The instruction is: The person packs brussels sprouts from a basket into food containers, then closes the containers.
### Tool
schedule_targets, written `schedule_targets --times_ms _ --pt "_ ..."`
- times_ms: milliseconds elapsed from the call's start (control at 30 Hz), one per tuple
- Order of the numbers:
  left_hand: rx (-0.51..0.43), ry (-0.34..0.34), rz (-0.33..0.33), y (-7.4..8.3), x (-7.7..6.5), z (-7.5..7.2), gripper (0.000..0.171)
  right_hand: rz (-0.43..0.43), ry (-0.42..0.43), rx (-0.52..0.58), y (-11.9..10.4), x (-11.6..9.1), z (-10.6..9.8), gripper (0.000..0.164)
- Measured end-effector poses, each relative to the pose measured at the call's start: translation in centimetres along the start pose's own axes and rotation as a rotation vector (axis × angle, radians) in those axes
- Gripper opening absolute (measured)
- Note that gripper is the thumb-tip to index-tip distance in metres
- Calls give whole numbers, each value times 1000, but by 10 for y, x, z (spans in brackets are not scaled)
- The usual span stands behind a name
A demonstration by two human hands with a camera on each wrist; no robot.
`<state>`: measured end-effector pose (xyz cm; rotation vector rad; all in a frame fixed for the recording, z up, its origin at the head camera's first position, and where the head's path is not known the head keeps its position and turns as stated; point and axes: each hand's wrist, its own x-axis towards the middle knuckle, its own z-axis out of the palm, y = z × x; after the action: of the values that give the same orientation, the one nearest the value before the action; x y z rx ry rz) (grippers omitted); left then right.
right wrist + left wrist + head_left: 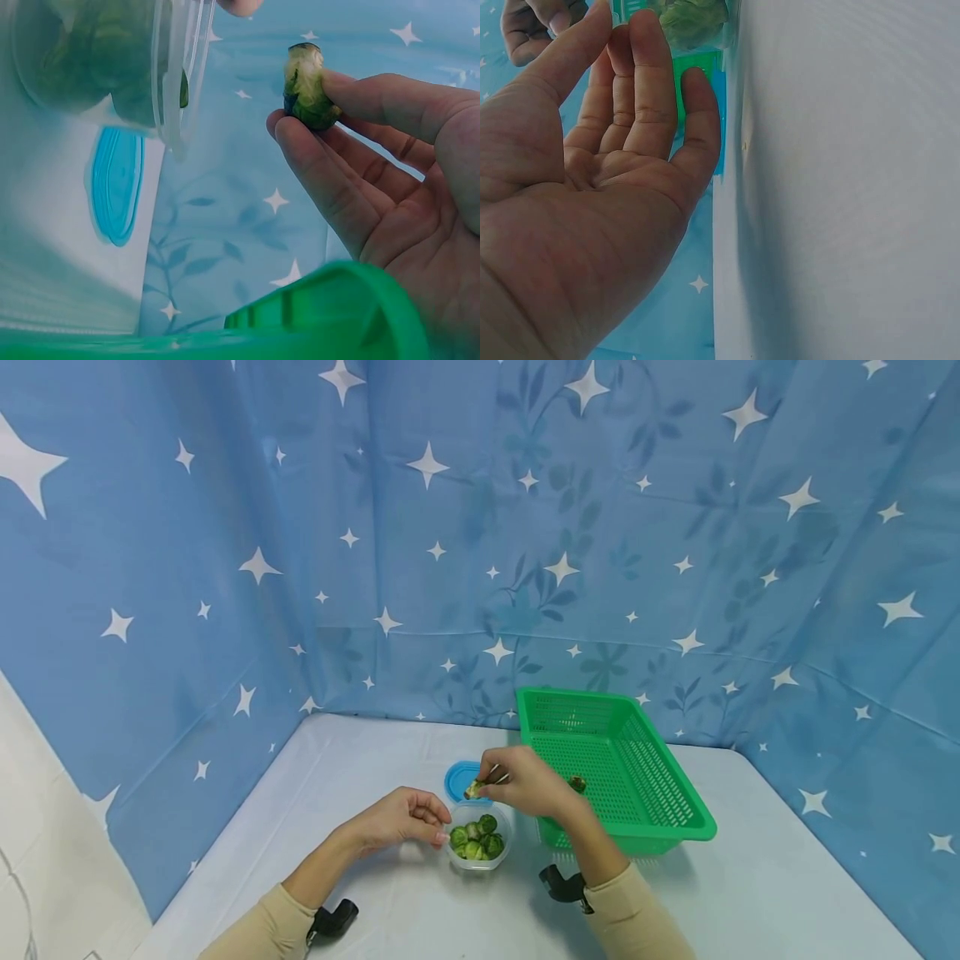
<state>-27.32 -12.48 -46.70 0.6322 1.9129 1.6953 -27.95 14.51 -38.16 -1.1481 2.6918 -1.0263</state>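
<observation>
A single Brussels sprout [304, 86], brownish and yellow at its cut end, is pinched between the thumb and fingers of my right hand [528, 781]. That hand is above the far side of a clear round tub [480, 862], near the blue lid [459, 777]. Several green Brussels sprouts [474, 847] lie in the tub. On the tub's left, my left hand [401, 820] has its thumb and fingertips right at the rim, the fingers [652, 90] loosely bent with the palm showing in the left wrist view.
A green slotted basket [678, 777] stands to the right, with a dark, browned sprout [577, 784] inside at its left. The white-covered table [390, 910] backs onto a blue star-patterned curtain [450, 610].
</observation>
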Motion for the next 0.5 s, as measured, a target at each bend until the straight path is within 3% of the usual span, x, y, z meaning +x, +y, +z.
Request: schedule_targets --times_ms 500 --pt "18 -3 6 0 -1 -1 40 -4 -145 -12 -8 3 12 12"
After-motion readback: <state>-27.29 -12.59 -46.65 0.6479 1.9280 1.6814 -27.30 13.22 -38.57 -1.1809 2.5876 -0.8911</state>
